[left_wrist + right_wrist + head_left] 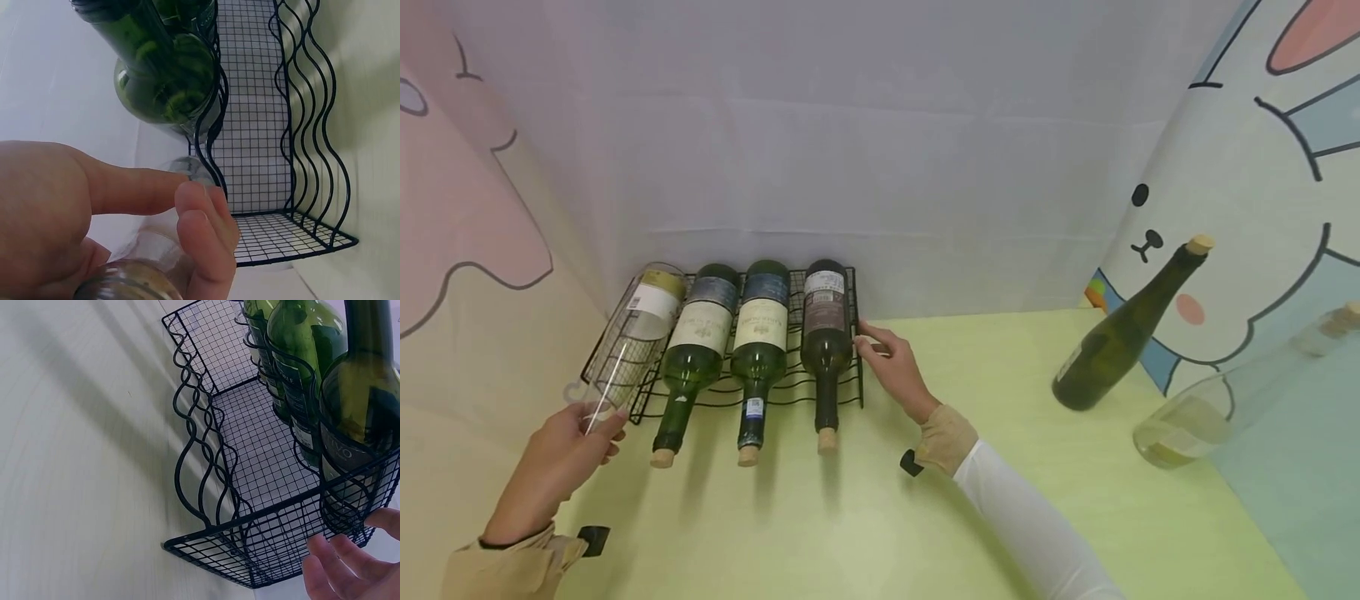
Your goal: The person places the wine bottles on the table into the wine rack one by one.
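Note:
My left hand [561, 450] grips the neck of a clear glass bottle [651, 308], which lies tilted at the left end of a black wire wine rack [275, 544]. In the left wrist view, the fingers [200, 219] curl round this bottle's neck [156, 244]. My right hand [897, 371] is at the rack's right side, its fingertips right at the mesh end panel. Beside the clear bottle, two green wine bottles [700, 325] [762, 321] and a dark wine bottle [826, 312] lie on the upper wavy bars, corked necks toward me.
To the right on the pale green table [985, 517], a dark green corked bottle [1097, 358] and a clear corked bottle [1195, 421] stand upright. A white cloth wall [887, 167] is behind the rack. Printed cloth hangs on both sides. The rack's lower level [253, 112] shows bare mesh.

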`<state>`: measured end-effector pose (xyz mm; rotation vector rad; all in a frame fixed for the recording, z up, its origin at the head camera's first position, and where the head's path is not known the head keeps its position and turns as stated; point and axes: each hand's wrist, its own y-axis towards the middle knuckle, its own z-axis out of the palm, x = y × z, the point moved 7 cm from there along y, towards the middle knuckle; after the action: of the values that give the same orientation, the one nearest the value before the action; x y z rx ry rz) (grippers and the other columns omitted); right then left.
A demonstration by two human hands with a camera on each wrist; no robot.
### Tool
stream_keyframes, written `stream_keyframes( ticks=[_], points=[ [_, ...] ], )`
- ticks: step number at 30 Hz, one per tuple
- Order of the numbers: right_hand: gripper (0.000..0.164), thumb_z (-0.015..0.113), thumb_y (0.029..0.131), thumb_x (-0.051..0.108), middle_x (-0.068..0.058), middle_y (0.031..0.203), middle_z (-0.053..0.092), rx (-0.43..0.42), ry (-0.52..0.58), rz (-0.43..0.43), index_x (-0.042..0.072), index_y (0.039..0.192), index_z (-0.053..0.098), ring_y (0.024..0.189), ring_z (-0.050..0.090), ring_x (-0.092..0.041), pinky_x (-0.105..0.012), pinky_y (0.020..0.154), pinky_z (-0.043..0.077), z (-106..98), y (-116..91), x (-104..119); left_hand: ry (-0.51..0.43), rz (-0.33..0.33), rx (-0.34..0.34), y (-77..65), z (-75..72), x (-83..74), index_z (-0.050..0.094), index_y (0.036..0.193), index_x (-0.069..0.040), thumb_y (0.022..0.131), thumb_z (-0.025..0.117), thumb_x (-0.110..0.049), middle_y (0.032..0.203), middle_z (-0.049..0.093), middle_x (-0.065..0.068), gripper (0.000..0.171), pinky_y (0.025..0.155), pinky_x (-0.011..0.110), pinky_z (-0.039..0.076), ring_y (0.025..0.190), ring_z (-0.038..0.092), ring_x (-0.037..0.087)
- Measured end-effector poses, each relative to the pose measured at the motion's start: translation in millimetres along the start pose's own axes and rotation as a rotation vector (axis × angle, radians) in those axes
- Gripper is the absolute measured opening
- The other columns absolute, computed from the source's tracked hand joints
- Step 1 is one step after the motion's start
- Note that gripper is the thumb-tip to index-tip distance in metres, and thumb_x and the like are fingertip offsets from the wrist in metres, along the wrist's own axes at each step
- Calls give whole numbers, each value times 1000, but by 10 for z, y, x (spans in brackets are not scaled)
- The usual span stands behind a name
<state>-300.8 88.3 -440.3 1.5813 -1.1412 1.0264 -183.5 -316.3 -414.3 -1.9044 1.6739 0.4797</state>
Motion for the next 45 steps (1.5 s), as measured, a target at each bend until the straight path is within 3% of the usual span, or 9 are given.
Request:
stream_keyframes(
  ticks=[5,10,13,18,24,32,38,42,45],
  points=[
    [49,57,102,34,-1,140,54,1,-12,4,11,145,53,113,61,-22,-32,89,48,-15,-4,-8,42,-5,8,24,5,0,44,128,14,105,34,-54,99,67,16,73,61,36,48,80,65,24],
    [49,57,102,36,0,140,53,1,-5,21,12,145,53,114,60,-22,-34,91,48,-9,-6,-15,178,-75,-28,-23,-35,33,25,146,13,101,32,-64,126,52,35,90,53,39,44,88,62,45],
    [49,57,102,36,2,141,52,8,-3,34,14,146,52,115,59,-22,-34,91,48,11,-8,-35,208,-90,-136,-131,-51,4,21,150,11,100,39,-64,129,49,36,92,46,36,41,84,62,45],
    [49,56,102,37,2,140,52,7,-9,30,14,145,53,116,58,-22,-34,90,48,7,-6,-47,176,-44,-375,-264,-33,-125,36,140,10,96,61,-45,115,58,32,75,43,35,39,74,63,40],
    [52,56,102,39,1,140,53,9,-12,18,12,146,52,114,59,-23,-35,90,48,0,-4,-27,184,26,-507,-294,-26,-190,48,128,12,92,70,-26,106,60,33,57,44,41,40,68,61,42],
    [52,56,102,39,1,140,53,8,-16,23,12,147,51,114,59,-24,-35,90,48,9,-13,-34,199,33,-466,-272,-60,-168,49,129,18,99,59,-28,103,61,36,57,44,46,43,70,62,47],
    [53,56,102,40,2,140,52,13,-7,31,12,147,51,115,58,-23,-36,91,47,13,-14,-37,143,14,-350,-210,-35,-122,41,135,22,105,45,-37,106,57,40,66,55,50,46,81,60,51],
    [53,55,102,40,2,141,52,15,-4,32,13,147,51,116,58,-23,-36,92,47,16,-11,-55,90,-4,-267,-172,-12,-82,44,134,17,108,34,-42,110,57,38,66,61,48,46,90,58,50],
    [53,55,102,40,1,141,51,16,-5,29,13,147,50,116,58,-23,-36,92,47,18,-12,-60,74,12,-250,-161,-13,-79,52,124,12,109,33,-41,107,60,34,59,59,41,45,86,60,45]
  ],
)
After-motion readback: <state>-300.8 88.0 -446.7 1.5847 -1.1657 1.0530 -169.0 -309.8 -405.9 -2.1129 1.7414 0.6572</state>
